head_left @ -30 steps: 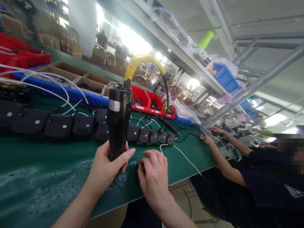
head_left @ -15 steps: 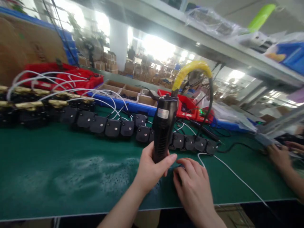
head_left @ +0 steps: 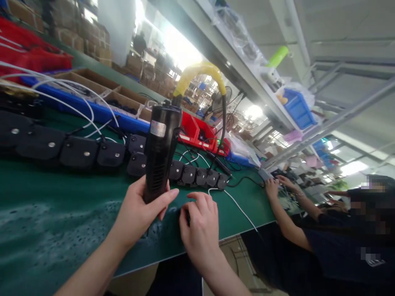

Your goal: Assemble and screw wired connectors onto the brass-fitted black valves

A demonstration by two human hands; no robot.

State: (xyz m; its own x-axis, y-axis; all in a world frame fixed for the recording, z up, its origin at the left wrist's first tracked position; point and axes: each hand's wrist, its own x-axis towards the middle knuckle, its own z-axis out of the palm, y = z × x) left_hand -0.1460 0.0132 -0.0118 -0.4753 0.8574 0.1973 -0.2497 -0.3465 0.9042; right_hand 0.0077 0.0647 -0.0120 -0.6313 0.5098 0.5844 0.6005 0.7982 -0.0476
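My left hand (head_left: pixel 143 205) is wrapped round the lower part of a black electric screwdriver (head_left: pixel 162 144), which stands nearly upright. From its top rises a cable (head_left: pixel 200 70) wrapped in yellow that arches over to the right. The lower tip of the screwdriver is hidden by my fingers. Close by on the right, my right hand (head_left: pixel 200 224) rests low over the green mat with its fingers curled. Something small and dark shows between thumb and fingers, too hidden to name. Behind both hands runs a row of black square housings (head_left: pixel 79 153) with white cables.
Cardboard-divided compartments in a blue tray (head_left: pixel 129 122) and red bins (head_left: pixel 200 133) line the back of the green worktop (head_left: pixel 89 187). A white cable (head_left: pixel 240 209) trails to the front edge at right. Further right sits a co-worker (head_left: pixel 311 238), hands on the bench. A shelf (head_left: pixel 247 74) hangs overhead.
The view has swung right and tilted, so the bench slants and more of the co-worker shows. My left hand still grips the screwdriver; my right hand keeps its curled pose.
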